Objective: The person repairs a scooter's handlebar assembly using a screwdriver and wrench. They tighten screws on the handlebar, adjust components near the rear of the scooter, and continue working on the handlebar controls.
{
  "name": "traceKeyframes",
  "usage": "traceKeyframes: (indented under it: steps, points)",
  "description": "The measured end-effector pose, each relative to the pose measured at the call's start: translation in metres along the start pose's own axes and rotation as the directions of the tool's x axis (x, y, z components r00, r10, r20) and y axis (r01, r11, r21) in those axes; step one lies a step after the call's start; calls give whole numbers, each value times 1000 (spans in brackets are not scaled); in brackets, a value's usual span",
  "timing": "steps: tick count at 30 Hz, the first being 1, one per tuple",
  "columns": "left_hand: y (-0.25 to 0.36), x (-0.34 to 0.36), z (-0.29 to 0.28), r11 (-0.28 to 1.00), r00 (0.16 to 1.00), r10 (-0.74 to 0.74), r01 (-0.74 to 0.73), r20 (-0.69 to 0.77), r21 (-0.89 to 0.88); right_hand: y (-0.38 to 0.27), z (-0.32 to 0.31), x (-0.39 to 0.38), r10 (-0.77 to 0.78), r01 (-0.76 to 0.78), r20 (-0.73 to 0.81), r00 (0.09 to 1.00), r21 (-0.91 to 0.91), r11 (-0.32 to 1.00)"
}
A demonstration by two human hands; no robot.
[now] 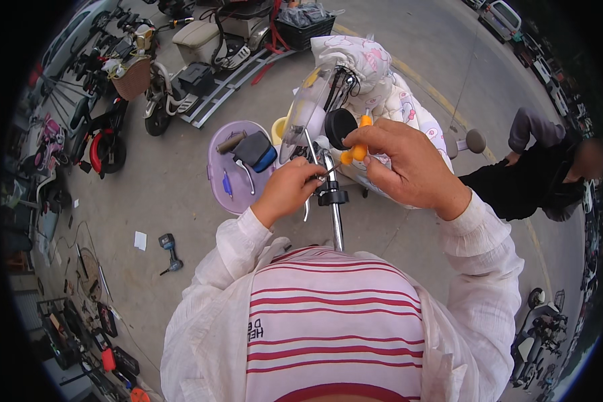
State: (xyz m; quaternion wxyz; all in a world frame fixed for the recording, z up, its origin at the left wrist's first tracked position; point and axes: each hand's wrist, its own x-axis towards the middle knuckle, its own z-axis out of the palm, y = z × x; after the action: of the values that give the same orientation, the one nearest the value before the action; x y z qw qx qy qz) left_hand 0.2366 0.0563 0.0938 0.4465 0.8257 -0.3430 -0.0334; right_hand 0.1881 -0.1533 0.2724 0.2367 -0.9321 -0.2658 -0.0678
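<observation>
Over a chrome handlebar [337, 228], we grip an orange-handled screwdriver [359, 153] in our right hand [409, 164], its shaft slanting toward the fingertips of our left hand [285, 192]. Those left fingers pinch together beside the bar; we cannot tell whether they hold anything. A round black disc [340, 127] stands just beyond, a lilac tub [217, 179] to our left.

We log the handlebar [336, 224] at frame centre, tub [241, 197] to its left, loose items [256, 151] inside. Windscreen [300, 130] between tub and blanket [412, 114]. Drill [170, 253] below-left of tub, paper [140, 240] further left. Person [539, 171] far right; scooters [106, 146] upper left.
</observation>
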Motion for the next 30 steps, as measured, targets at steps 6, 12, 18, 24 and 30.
traceKeyframes:
  steps: [6,12,18,24,30]
  points:
    - [0,3,0,1000,999,9,-10,40,18,-3,10,6,-57,57,-17,998,4,998]
    - [-7,2,2,1000,999,9,-9,47,-6,8,-1,18,-382,392,88,920,-151,908]
    - [-8,2,2,999,999,34,-34,13,6,-9,-10,14,-174,229,203,963,-284,931]
    - [-5,2,0,999,999,40,-40,15,8,-15,-3,3,-5,-3,139,990,51,999]
    - [-1,4,-4,1000,998,8,-9,68,12,-8,-4,1,-137,144,87,987,-86,986]
